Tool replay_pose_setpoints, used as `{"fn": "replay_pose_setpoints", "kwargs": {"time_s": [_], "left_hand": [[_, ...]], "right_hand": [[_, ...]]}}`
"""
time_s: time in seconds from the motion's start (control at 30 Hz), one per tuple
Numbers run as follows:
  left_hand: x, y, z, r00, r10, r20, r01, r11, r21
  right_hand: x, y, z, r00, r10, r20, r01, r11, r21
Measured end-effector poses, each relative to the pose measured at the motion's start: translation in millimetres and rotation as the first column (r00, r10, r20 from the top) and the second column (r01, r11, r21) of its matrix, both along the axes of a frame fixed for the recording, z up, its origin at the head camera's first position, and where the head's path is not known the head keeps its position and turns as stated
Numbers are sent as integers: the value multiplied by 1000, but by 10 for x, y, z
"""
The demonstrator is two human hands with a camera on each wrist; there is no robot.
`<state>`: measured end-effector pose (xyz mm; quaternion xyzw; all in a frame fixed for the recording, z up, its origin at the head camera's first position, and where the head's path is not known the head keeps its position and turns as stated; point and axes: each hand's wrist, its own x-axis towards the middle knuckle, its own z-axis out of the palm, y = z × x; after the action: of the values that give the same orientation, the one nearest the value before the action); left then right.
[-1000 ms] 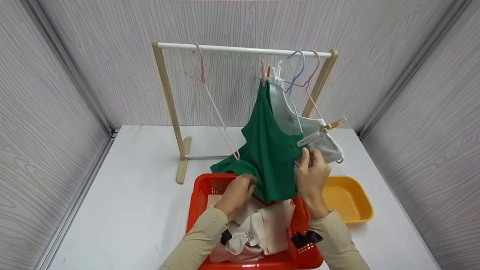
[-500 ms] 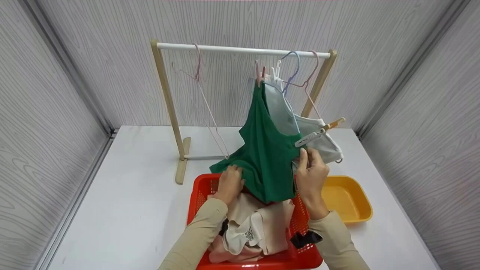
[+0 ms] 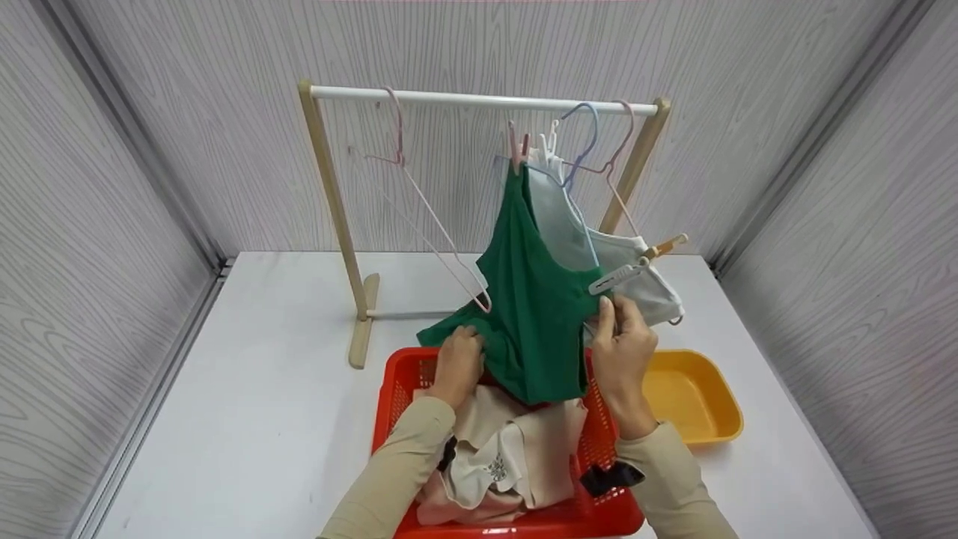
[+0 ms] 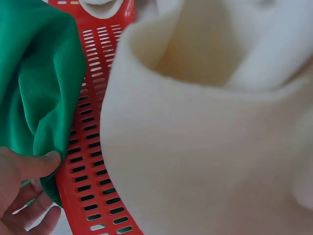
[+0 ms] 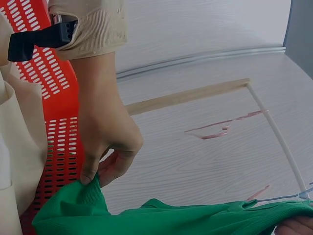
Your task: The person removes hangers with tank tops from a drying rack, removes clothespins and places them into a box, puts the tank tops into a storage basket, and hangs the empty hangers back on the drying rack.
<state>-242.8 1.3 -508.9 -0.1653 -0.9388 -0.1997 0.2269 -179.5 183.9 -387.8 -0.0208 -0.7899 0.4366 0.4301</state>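
A green sleeveless top (image 3: 539, 299) hangs from a blue hanger (image 3: 582, 150), held by a pink clothespin (image 3: 516, 150) and a white clothespin (image 3: 615, 279). My left hand (image 3: 458, 367) pinches its lower left part over the basket's far edge. The left wrist view shows the thumb and fingers (image 4: 29, 169) gripping the green cloth. Higher up on the right side, my right hand (image 3: 623, 352) pinches the top's edge just below the white clothespin. Part of that hand's grip is hidden by cloth. A bare pink hanger (image 3: 441, 232) hangs at left, its lower corner in front of the green top.
A red basket (image 3: 384, 419) with beige and white cloth (image 3: 542, 457) stands in front of the wooden rack (image 3: 331, 187). Behind the green top, a white garment (image 3: 636, 299) hangs on another pink hanger (image 3: 625, 191). A yellow tub (image 3: 722, 397) stands at right.
My left hand has moved a little left and up along the green top's lower part. The bare pink hanger has swung left, then back right. My right hand has barely moved.
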Motion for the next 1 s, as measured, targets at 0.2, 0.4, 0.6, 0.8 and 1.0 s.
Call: {"fn": "replay_pose_setpoints", "kwargs": {"time_s": [0.2, 0.4, 0.6, 0.8, 1.0], "left_hand": [[21, 14, 50, 1000, 25, -1, -25, 998, 51], [61, 26, 194, 998, -26, 53, 12, 969, 245], [123, 79, 367, 993, -98, 65, 55, 875, 481], [207, 122, 481, 986, -155, 64, 89, 807, 584], [223, 107, 614, 988, -148, 33, 93, 765, 637]], "right_hand": [[22, 1, 3, 1000, 1, 8, -1, 1000, 2], [26, 14, -23, 1000, -10, -3, 10, 1000, 19], [31, 32, -34, 1000, -10, -7, 10, 1000, 1], [32, 58, -38, 1000, -11, -17, 11, 1000, -15], [34, 67, -38, 1000, -7, -4, 7, 999, -33]]}}
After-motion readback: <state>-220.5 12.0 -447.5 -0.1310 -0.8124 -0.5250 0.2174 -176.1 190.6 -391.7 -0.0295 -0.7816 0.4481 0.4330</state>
